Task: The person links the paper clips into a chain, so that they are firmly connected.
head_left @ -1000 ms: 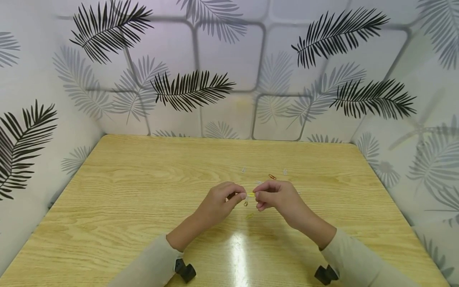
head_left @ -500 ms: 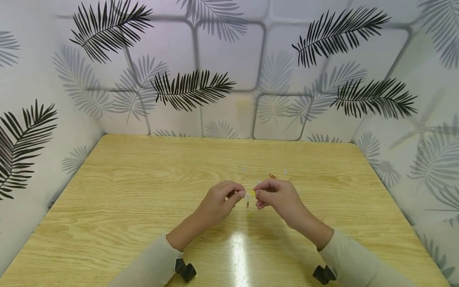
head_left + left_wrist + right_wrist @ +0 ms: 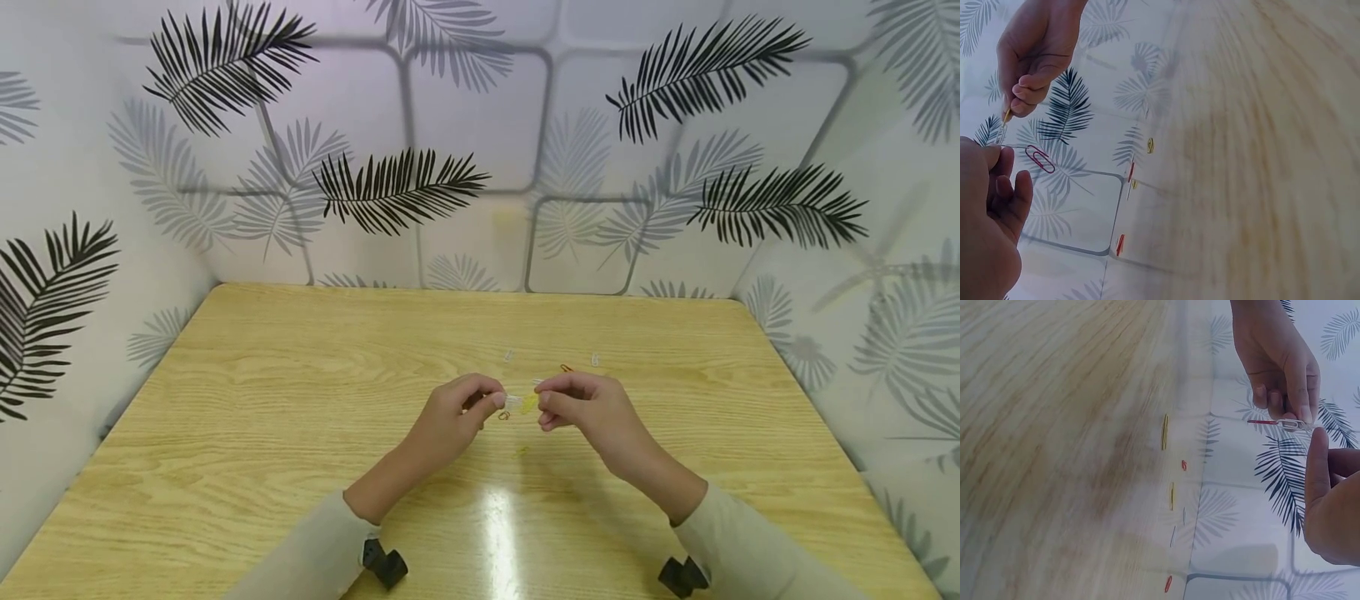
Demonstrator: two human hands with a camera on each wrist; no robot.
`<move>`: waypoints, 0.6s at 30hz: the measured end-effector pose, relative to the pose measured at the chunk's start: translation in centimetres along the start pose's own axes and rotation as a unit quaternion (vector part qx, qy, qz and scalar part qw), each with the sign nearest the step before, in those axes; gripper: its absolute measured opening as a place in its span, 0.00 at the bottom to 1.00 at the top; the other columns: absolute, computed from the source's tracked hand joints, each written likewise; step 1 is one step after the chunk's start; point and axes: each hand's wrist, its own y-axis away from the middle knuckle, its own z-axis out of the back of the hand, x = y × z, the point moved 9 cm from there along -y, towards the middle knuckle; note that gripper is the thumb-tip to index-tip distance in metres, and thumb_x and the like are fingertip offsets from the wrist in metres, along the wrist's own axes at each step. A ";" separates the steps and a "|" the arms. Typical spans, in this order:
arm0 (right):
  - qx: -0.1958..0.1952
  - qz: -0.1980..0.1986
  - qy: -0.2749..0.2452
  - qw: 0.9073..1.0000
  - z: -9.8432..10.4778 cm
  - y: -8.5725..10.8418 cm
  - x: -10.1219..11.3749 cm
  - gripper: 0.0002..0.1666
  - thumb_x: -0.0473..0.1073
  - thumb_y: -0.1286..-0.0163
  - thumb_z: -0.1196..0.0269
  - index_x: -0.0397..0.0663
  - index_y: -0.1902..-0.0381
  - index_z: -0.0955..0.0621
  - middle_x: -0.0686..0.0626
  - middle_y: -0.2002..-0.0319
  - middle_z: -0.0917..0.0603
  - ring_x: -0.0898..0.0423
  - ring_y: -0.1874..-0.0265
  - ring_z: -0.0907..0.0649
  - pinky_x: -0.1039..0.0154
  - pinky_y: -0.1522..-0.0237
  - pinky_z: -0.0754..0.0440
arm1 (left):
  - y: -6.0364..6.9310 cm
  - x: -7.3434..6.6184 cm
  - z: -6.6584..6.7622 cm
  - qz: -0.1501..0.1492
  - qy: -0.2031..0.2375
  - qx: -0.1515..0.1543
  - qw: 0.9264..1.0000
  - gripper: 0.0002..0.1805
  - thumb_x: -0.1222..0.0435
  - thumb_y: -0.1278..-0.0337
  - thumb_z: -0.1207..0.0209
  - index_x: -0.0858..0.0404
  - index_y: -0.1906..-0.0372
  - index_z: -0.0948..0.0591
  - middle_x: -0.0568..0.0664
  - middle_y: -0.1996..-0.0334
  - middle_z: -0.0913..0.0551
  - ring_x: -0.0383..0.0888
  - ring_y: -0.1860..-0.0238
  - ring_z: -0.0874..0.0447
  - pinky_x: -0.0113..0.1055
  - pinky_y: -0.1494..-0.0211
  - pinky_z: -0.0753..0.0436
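My left hand [image 3: 448, 422] pinches a white paper clip [image 3: 513, 400] between thumb and forefinger. Hanging off that clip is a red paper clip [image 3: 1040, 159], its loops plain in the left wrist view. Facing it, my right hand [image 3: 609, 419] pinches a yellow paper clip [image 3: 529, 403], whose end meets the white clip; whether the two are linked I cannot tell. Both hands are above the table. In the right wrist view the red clip [image 3: 1262, 422] and white clip [image 3: 1291, 424] stick out beside the left fingertips.
On the wooden table [image 3: 300, 375] lie a yellow clip [image 3: 521, 451] below the hands, white clips [image 3: 595, 360] behind them and an orange-red clip [image 3: 566, 367] near the right fingers. A leaf-patterned covering [image 3: 480, 108] stands behind the table.
The left hand has shifted slightly left and up, with the white and red clips. The right hand has moved slightly right, and more of the yellow clip shows between the hands.
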 end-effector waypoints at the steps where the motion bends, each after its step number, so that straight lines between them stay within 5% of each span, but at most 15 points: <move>1: 0.004 0.006 0.003 1.000 0.0 0.0 0.1 0.16 0.40 0.27 0.37 0.30 0.50 0.18 0.46 0.65 0.14 0.52 0.66 0.12 0.57 0.55 0.13 | 0.0 0.2 0.0 0.008 0.006 0.002 1.000 0.08 0.63 0.27 0.43 0.63 0.55 0.18 0.53 0.66 0.17 0.37 0.71 0.25 0.30 0.67 0.23; 8: 0.022 0.033 0.031 0.999 0.0 0.3 1.2 0.15 0.40 0.25 0.39 0.34 0.48 0.18 0.45 0.62 0.14 0.45 0.61 0.12 0.57 0.52 0.14 | 0.2 0.6 0.1 0.036 -0.001 -0.003 0.999 0.07 0.60 0.28 0.41 0.56 0.54 0.16 0.43 0.65 0.18 0.40 0.68 0.27 0.31 0.64 0.25; 18: 0.027 0.052 0.048 0.997 -0.6 0.6 2.0 0.12 0.39 0.25 0.39 0.37 0.49 0.17 0.38 0.59 0.15 0.46 0.61 0.12 0.57 0.54 0.13 | 0.0 -0.9 0.1 0.003 0.004 -0.008 1.000 0.10 0.58 0.30 0.39 0.59 0.52 0.15 0.41 0.62 0.18 0.40 0.67 0.27 0.32 0.64 0.26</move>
